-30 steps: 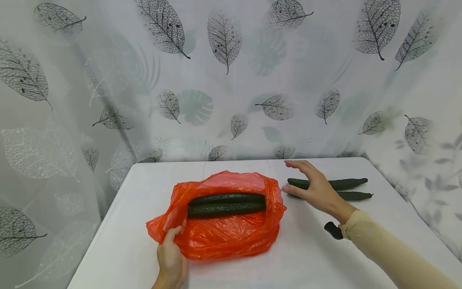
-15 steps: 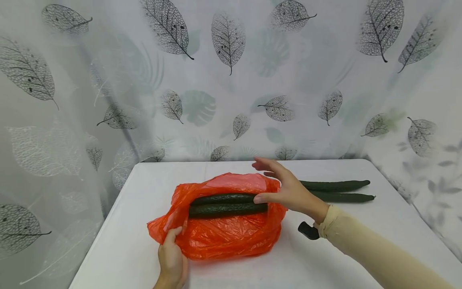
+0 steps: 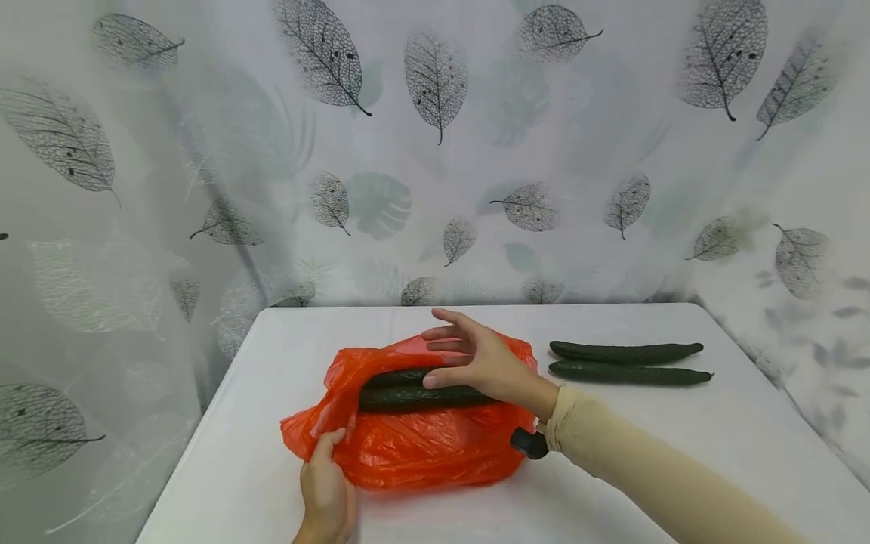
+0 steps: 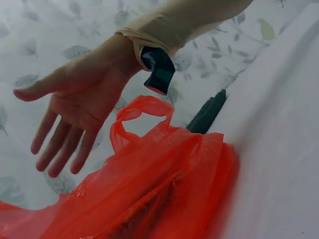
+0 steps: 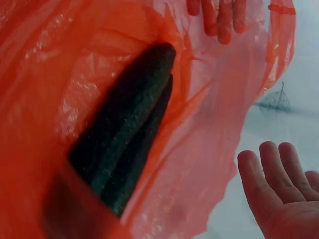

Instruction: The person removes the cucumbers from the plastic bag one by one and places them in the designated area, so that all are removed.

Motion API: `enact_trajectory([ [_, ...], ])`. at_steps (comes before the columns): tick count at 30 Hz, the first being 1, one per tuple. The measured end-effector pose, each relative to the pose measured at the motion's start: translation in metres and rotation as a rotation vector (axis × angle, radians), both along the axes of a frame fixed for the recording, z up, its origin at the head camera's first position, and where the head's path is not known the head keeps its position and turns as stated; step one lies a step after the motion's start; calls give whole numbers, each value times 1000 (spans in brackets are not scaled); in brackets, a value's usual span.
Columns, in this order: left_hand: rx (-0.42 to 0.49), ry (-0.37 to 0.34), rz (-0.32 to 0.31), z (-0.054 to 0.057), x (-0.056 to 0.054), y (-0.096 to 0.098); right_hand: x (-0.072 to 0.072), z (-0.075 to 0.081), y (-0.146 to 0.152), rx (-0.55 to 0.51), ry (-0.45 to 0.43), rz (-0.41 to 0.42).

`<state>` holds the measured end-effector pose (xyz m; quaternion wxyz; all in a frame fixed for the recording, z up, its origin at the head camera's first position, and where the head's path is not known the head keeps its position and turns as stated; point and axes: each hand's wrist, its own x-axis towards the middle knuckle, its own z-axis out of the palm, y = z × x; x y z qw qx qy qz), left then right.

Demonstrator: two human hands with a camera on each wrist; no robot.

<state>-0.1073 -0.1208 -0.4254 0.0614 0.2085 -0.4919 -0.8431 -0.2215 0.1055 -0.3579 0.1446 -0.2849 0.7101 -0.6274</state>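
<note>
A red plastic bag (image 3: 428, 449) lies on the table with its mouth spread, and two dark green cucumbers (image 3: 401, 399) show inside it. My left hand (image 3: 322, 483) grips the bag's left edge, thumb on the outside. In the right wrist view, left fingertips (image 5: 224, 22) show through the thin film. Above the cucumbers hovers my right hand (image 3: 485, 363), fingers spread and holding nothing; it covers their right part in the head view. The left wrist view has this right hand (image 4: 84, 102) palm-on, above the bag's handle loop (image 4: 144, 107).
Two more cucumbers (image 3: 625, 353) lie side by side on the white table (image 3: 680, 438), right of the bag. A small black device (image 3: 529, 443) hangs at the right cuff. Behind the table stands a leaf-patterned curtain (image 3: 435, 166).
My right hand has moved left from beside the loose cucumbers to over the bag, uncovering those two cucumbers. The left hand keeps its grip on the bag.
</note>
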Motion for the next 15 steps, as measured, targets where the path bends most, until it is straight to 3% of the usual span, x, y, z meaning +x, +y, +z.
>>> enact_trajectory([
  [15, -18, -4, 4, -5, 0, -5, -10, -52, -20, 113, -105, 54],
])
